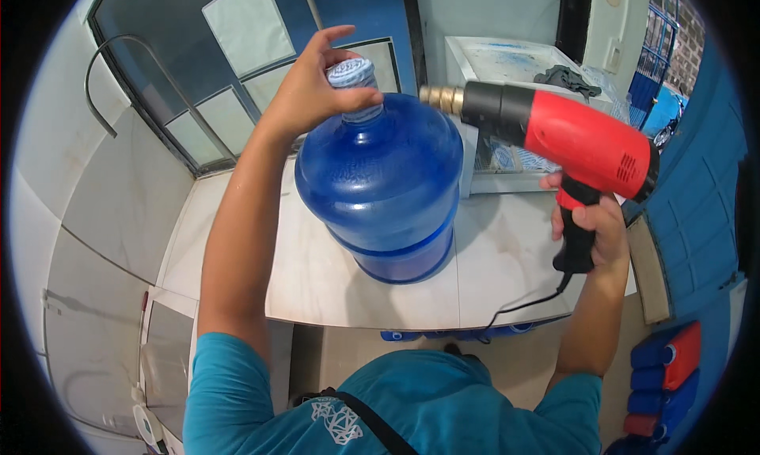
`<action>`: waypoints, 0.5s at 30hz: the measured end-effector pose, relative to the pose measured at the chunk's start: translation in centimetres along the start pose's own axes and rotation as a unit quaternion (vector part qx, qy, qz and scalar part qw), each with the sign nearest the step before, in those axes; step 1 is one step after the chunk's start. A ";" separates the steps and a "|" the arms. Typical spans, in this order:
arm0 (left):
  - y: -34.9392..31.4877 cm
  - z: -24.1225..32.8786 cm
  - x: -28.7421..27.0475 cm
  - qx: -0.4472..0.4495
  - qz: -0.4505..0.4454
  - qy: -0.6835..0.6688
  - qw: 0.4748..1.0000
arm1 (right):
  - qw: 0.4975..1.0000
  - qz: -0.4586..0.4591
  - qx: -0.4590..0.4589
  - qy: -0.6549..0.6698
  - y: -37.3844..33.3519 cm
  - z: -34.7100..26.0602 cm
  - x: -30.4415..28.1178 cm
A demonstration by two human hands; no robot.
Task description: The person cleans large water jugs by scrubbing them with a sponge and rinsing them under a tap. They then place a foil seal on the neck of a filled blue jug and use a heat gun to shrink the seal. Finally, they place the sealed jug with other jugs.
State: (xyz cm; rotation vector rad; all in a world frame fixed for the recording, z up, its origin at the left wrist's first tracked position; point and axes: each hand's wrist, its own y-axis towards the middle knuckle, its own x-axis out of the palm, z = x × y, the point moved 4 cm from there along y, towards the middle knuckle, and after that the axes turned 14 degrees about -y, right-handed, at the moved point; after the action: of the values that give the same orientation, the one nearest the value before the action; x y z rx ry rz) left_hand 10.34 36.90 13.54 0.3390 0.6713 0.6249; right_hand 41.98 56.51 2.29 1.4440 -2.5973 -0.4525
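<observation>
A large blue water jug (378, 194) stands upright on the counter in front of me. Its neck carries a cap with a white and blue printed wrap (353, 77). My left hand (313, 91) is around this cap, thumb on the right side and the other fingers behind, the index finger sticking up. In my right hand (598, 225) is a red and black heat gun (582, 134), gripped by its black handle. The metal nozzle (442, 100) points left at the jug's neck, a short gap away. A black cord hangs from the handle.
The pale tiled counter (507, 257) ends in front of my body. A white open box (507, 59) with a dark cloth (568, 81) and printed wraps stands behind the heat gun. A curved metal pipe (158, 79) rises at left. Blue and red containers (665, 376) are stacked lower right.
</observation>
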 end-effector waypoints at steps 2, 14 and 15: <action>0.4 -0.6 -0.5 0.017 -0.081 -0.095 0.992 | 0.999 -0.038 -0.017 0.028 -0.3 -0.1 0.1; 2.4 -2.6 2.0 0.019 0.030 -0.233 0.972 | 0.998 -0.053 -0.012 -0.018 -0.4 0.7 0.3; 2.6 -2.6 1.8 0.024 -0.029 -0.290 0.956 | 0.999 -0.037 -0.009 -0.009 -0.3 0.4 0.8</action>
State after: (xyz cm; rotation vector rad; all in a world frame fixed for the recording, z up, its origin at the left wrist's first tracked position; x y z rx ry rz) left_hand 8.61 40.30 12.04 0.5188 0.1308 0.4212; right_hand 41.66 55.78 1.82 1.5427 -2.5534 -0.4979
